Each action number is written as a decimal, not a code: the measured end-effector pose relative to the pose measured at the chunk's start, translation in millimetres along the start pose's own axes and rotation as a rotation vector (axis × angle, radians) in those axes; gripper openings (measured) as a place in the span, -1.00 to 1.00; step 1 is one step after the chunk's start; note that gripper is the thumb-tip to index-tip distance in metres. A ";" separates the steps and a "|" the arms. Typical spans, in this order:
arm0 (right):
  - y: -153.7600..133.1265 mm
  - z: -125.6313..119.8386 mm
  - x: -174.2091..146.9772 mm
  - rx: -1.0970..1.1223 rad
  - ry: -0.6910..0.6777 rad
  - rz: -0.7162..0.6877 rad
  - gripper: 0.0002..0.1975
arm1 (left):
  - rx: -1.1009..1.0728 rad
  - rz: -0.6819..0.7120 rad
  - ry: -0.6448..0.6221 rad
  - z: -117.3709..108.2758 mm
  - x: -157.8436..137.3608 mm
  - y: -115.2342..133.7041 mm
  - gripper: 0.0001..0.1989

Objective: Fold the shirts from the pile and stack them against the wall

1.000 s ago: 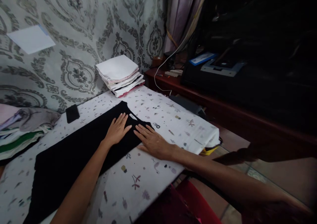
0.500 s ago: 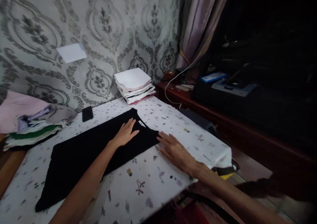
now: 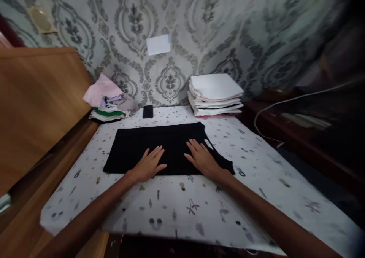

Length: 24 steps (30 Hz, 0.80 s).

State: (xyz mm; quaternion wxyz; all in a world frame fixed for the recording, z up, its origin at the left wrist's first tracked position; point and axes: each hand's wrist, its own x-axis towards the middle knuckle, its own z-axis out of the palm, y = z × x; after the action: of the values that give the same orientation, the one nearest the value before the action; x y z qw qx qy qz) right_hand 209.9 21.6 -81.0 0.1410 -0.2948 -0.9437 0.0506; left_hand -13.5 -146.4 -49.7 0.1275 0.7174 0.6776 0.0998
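A black shirt [image 3: 171, 144] lies folded into a long flat shape on the white patterned tablecloth [image 3: 171, 201]. Its neckline, with a small white label [image 3: 208, 144], faces right. My left hand [image 3: 148, 164] rests on the near middle of the cloth, fingers stretched and thumb apart. Flat on the shirt near the neckline lies my right hand [image 3: 202, 158], its fingers spread too. Neither hand grips anything.
Behind to the right stands a stack of folded white clothes [image 3: 216, 94]. A heap of loose clothes [image 3: 110, 100] lies at the back left, beside a black phone [image 3: 148, 112]. A wooden panel [image 3: 40, 109] borders the left; a cable [image 3: 259, 115] hangs at right.
The view has turned left. My right hand has moved from the shirt's right corner onto the cloth near the neckline. My left hand has slid left toward the shirt's near edge.
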 end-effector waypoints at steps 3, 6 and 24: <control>3.9 10.2 0.1 -0.022 -0.004 0.005 -0.37 | 0.063 -0.119 0.052 -6.1 -33.0 -33.9 -0.40; 6.9 13.5 -2.0 -0.022 -0.006 0.007 -0.37 | 0.087 -0.240 0.072 -14.2 -61.1 -62.0 -0.43; -7.3 10.2 15.6 -0.014 -0.031 0.076 -0.44 | -0.620 -0.488 0.130 -91.9 -78.6 -115.0 -0.68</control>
State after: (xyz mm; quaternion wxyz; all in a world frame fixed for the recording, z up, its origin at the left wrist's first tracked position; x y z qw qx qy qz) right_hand 190.6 24.4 -85.8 0.1222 -0.3304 -0.9343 0.0541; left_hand -156.3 -214.8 3.1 0.3149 0.4551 0.7725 0.3113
